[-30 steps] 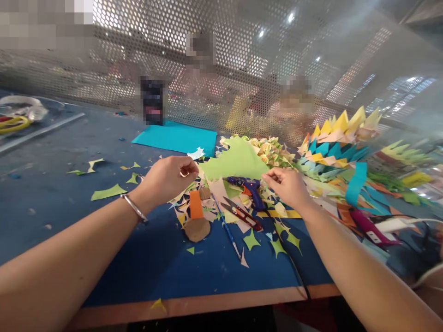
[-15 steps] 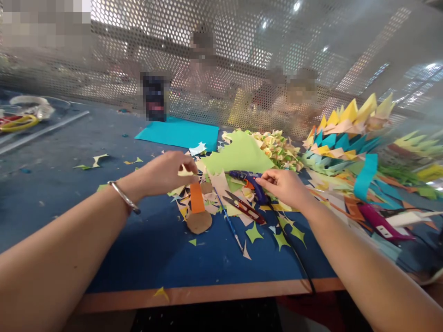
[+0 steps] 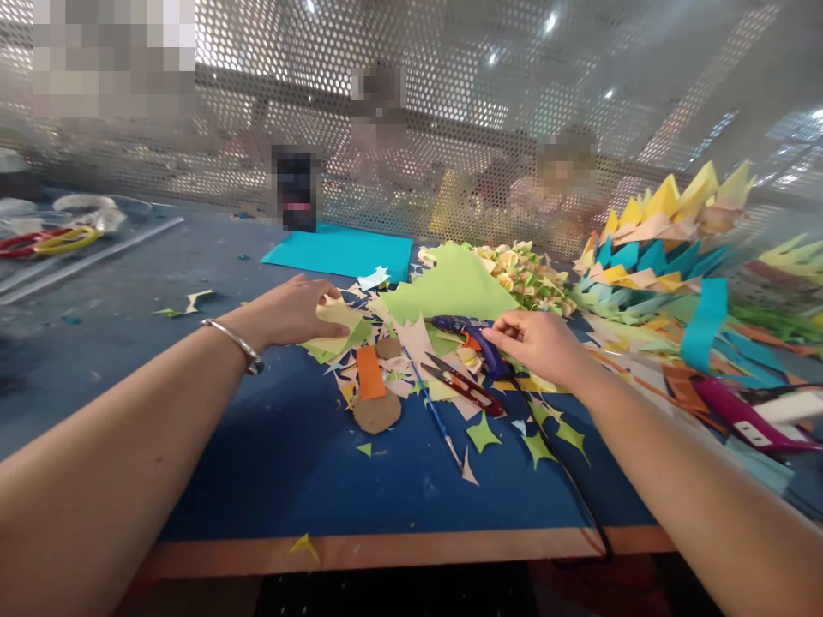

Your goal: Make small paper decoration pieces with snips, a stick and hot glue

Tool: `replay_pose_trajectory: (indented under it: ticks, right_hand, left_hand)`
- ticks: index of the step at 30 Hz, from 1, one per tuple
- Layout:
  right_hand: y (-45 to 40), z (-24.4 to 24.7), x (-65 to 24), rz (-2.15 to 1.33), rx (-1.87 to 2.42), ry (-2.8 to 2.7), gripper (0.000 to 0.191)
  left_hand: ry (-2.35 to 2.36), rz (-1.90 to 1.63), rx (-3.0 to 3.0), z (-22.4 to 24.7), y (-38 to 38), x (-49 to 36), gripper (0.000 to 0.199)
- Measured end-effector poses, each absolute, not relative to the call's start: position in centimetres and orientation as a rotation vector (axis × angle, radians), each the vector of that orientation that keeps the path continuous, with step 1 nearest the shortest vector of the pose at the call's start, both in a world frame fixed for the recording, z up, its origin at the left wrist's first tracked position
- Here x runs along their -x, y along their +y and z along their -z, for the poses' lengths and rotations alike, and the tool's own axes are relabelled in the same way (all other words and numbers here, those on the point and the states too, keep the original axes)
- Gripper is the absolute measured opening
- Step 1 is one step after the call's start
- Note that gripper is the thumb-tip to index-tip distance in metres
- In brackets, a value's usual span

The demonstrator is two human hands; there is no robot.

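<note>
Currently, both hands work over the heap of paper scraps mid-frame. Left hand [image 3: 309,313]: thumb well apart from fingers, a wide posture, at the pale yellow paper [image 3: 339,315] left of centre; whether the fingertips press it, I cannot tell. Right hand [image 3: 531,343]: narrow, thumb and fingers drawn together at the back of the blue glue gun [image 3: 495,356], right of centre. They look to be touching the handle, but I cannot tell if the grip is firm.

Step in hand, my judgement: sorting or picking among the paper with the left, while the right minds the gun. Lifting a scrap would call for a light pinch from the left; lifting the gun, a fuller wrap round the handle, with the black cord [image 3: 572,480] free to follow toward the lower right.

Close by, just below centre: red-handled snips [image 3: 472,390], a blue brush [image 3: 437,420], an orange strip [image 3: 370,373] overlapping a brown disc [image 3: 378,415]. Behind the gun, a notched green sheet [image 3: 453,287].

Lettering: marks on the gun's barrel, too small to read. The magenta tool [image 3: 739,416], far right, shows pale patches; no brand legible from here.
</note>
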State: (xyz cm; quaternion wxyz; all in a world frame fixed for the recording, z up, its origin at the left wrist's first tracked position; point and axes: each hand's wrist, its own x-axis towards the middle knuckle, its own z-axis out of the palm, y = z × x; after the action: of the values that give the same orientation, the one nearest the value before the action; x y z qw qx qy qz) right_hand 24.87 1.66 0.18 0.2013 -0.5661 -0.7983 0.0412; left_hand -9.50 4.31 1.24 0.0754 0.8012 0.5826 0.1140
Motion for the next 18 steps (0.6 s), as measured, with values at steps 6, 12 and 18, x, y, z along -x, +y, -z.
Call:
replay_pose_trajectory:
  ticks: [6, 12, 18]
  right_hand:
    - [1.4, -0.2, -24.7, -0.109, 1.572, -2.213, 0.032]
    - [1.2, 0.0, -24.6, -0.078, 1.519, -2.193, 0.033]
    - [1.2, 0.1, -24.5, -0.037, 1.441, -2.169, 0.029]
  left_hand:
    - [1.821, -0.39, -2.368, -1.1, 5.3, 10.5, 0.061]
    - [1.878, -0.473, -2.273, -0.3, 6.3, 11.2, 0.045]
    - [1.993, -0.682, -2.314, -0.8, 5.1, 10.1, 0.035]
